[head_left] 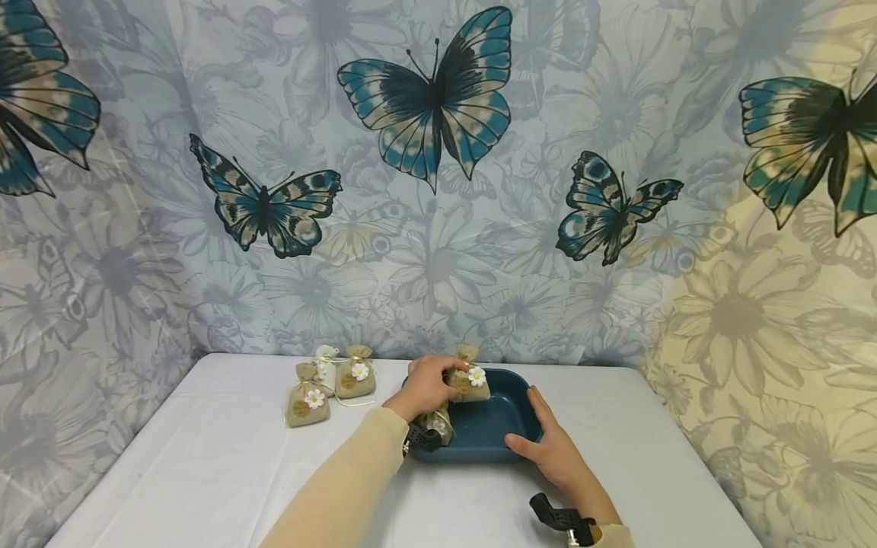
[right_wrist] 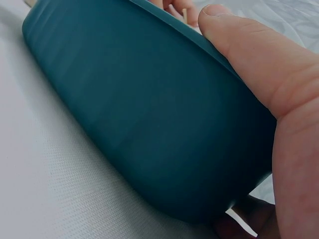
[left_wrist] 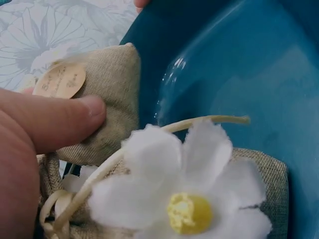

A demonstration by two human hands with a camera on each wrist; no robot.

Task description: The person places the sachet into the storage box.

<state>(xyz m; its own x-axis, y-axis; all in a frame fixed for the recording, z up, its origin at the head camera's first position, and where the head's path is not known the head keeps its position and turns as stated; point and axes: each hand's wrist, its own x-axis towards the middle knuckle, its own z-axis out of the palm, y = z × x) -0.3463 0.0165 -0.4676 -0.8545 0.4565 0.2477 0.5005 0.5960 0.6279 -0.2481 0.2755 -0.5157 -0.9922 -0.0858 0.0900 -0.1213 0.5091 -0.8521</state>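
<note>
My left hand (head_left: 426,387) pinches a small burlap pouch (head_left: 471,390) with a white flower, holding it over the left part of a dark blue dish (head_left: 503,434). In the left wrist view the thumb presses this pouch (left_wrist: 117,74) beside its round paper label. A second burlap pouch (head_left: 444,426) lies inside the dish at its left end, partly hidden behind the left wrist; its white flower (left_wrist: 174,184) is close to the camera. At the dish's right end, my right hand (head_left: 558,450) grips the wall, thumb (right_wrist: 249,55) at the rim and fingers at the outer side and underside.
Left of the dish, several more flowered pouches stand together on the white tablecloth (head_left: 205,441): a tan one (head_left: 308,407) in front, another tan one (head_left: 356,378) and a paler one (head_left: 326,374) behind. A butterfly-patterned cloth (head_left: 438,266) hangs behind the table.
</note>
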